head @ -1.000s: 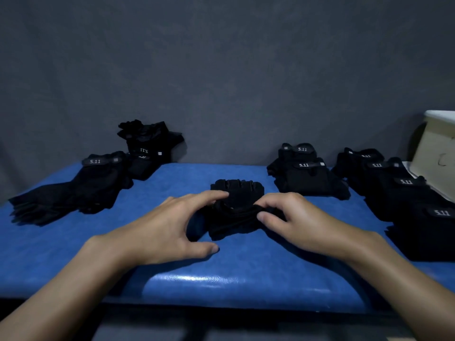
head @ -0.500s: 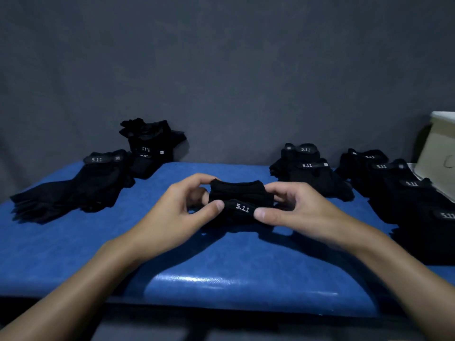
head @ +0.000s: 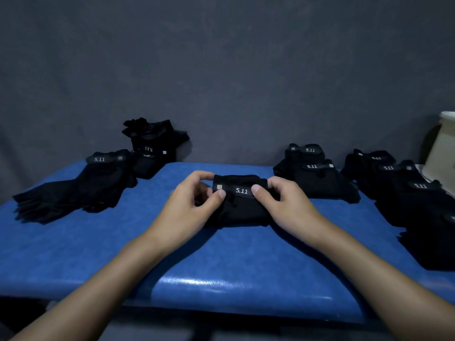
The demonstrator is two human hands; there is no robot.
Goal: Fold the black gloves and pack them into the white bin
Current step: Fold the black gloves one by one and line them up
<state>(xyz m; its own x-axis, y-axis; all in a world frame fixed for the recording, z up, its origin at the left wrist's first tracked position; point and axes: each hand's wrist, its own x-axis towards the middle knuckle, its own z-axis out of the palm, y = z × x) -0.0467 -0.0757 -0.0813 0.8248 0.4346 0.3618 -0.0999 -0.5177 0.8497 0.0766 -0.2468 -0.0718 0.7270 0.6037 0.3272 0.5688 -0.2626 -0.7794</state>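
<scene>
Head view puts the folded black glove (head: 240,205) at the middle of the blue table (head: 221,262), right in front of you, resting on the surface with its wrist strap (head: 241,190) turned up so the white 5.11 print reads toward you. Your left hand (head: 187,207) pinches the glove's left end: the thumb presses on the strap by the small square logo, and the curled fingers wrap over the top edge. Your right hand (head: 288,205) does the same at the right end, thumb on the strap just past the print, fingers curled round the far side (their tips are hidden behind the fabric).

Off to your left, a loose pile of unfolded gloves (head: 73,190) lies with fingers splayed toward the table's edge, and a second heap (head: 155,143) sits behind it against the grey wall (head: 221,70). To your right, a stack of folded gloves (head: 312,173) rests near the back, with more folded gloves (head: 406,193) running along the right side. The white bin (head: 443,143) stands at the far right edge, partly cut off, well apart from the glove you hold.
</scene>
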